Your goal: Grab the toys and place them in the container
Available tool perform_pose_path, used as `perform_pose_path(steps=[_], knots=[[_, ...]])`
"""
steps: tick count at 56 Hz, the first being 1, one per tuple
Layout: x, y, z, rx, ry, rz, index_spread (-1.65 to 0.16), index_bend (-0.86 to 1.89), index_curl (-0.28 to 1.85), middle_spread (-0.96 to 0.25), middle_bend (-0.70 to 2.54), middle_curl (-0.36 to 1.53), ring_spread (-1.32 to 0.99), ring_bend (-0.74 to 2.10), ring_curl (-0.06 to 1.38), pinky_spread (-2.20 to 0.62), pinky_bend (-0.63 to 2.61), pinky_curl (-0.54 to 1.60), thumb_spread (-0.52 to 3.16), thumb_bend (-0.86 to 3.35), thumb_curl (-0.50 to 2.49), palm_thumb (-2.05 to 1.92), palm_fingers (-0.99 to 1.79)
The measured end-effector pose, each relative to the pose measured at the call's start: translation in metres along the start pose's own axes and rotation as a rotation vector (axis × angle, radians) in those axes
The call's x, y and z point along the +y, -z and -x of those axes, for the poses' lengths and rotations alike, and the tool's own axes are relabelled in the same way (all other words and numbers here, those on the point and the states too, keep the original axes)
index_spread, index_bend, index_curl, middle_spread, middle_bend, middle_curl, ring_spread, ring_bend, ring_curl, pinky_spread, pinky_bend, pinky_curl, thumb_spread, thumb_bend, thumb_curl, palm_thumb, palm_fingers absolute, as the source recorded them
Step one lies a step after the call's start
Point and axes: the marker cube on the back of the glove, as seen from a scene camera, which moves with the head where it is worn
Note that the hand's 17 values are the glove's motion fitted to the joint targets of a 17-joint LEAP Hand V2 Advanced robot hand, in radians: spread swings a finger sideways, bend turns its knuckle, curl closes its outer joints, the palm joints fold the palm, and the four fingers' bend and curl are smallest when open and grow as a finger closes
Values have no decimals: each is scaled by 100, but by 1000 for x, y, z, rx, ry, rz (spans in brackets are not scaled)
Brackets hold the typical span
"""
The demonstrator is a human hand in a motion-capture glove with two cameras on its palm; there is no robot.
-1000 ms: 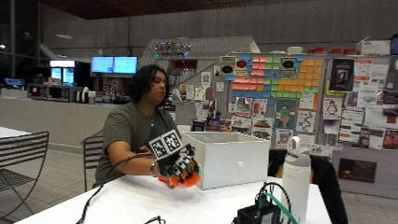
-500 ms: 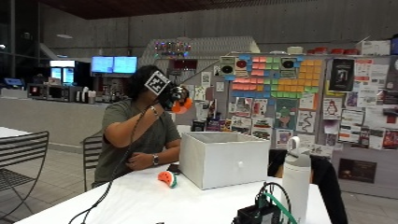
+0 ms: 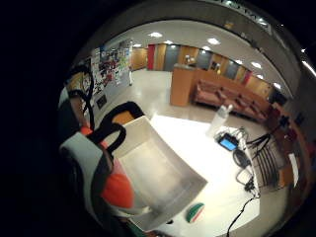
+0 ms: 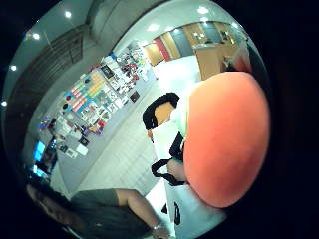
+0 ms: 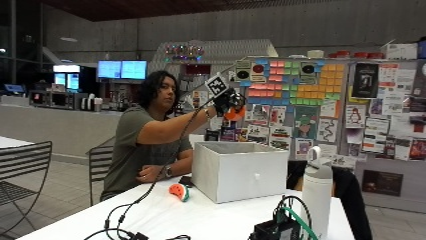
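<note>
The gloved right hand [image 5: 229, 102] was curled round a small orange toy [image 5: 234, 114] high above the open white box [image 5: 241, 170], and it looked light and smooth, best held round its middle, while a watermelon-slice toy [image 5: 178, 192] lay on the table beside the box

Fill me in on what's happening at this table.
A person seated at the white table is clearing toys into a white box. Their gloved right hand is raised above the open box, gripping an orange toy. The palm view shows the box's inside with nothing visible in it. A second toy, a small watermelon slice, lies on the table beside the box, not yet picked up. The bare hand rests at the table's edge.
</note>
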Motion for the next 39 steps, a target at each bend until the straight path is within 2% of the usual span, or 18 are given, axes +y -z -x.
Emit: perform_pose_path(steps=[7, 12, 16, 18, 20, 23, 25, 26, 29, 33, 39], knots=[[-18, -33, 15, -161, -185, 65, -42, 18, 63, -47, 94, 104, -40, 147, 71, -40, 125, 58, 78, -2, 78, 56, 100], [-24, -62, 21, -166, -238, 112, -43, 17, 66, -47, 91, 105, -40, 147, 71, -40, 125, 57, 80, -2, 78, 55, 98], [-19, -84, 6, -5, -104, 130, -43, 16, 68, -47, 90, 105, -40, 146, 71, -40, 126, 57, 82, -2, 78, 55, 96], [-20, -92, 6, -1, -107, 138, -43, 16, 68, -48, 88, 105, -40, 146, 71, -40, 126, 57, 83, -2, 78, 54, 95], [-25, -96, 19, -106, -175, 146, -43, 17, 70, -47, 84, 104, -39, 142, 69, -39, 123, 55, 84, -3, 77, 52, 86], [-26, -109, 21, -131, -184, 190, -42, 17, 71, -47, 77, 102, -39, 136, 67, -38, 118, 53, 88, -4, 75, 48, 75], [-25, -117, 18, -112, -170, 223, -43, 26, 74, -45, 70, 97, -39, 119, 63, -33, 112, 52, 100, -9, 68, 33, 49], [-23, -122, 15, -80, -159, 237, -43, 29, 75, -43, 63, 95, -37, 107, 61, -29, 109, 53, 100, -14, 64, 22, 25], [-23, -126, 22, -137, -160, 250, -43, 32, 76, -39, 54, 89, -34, 91, 58, -20, 111, 53, 97, -14, 58, 5, 3], [-26, -122, 42, -359, -200, 238, -45, 31, 70, -34, 44, 83, -31, 73, 47, -12, 108, 46, 94, -10, 53, -5, -3], [-16, -115, 9, -232, -208, 239, -46, 31, 66, -28, 38, 76, -29, 62, 39, -4, 102, 41, 91, -9, 48, -8, 2]])
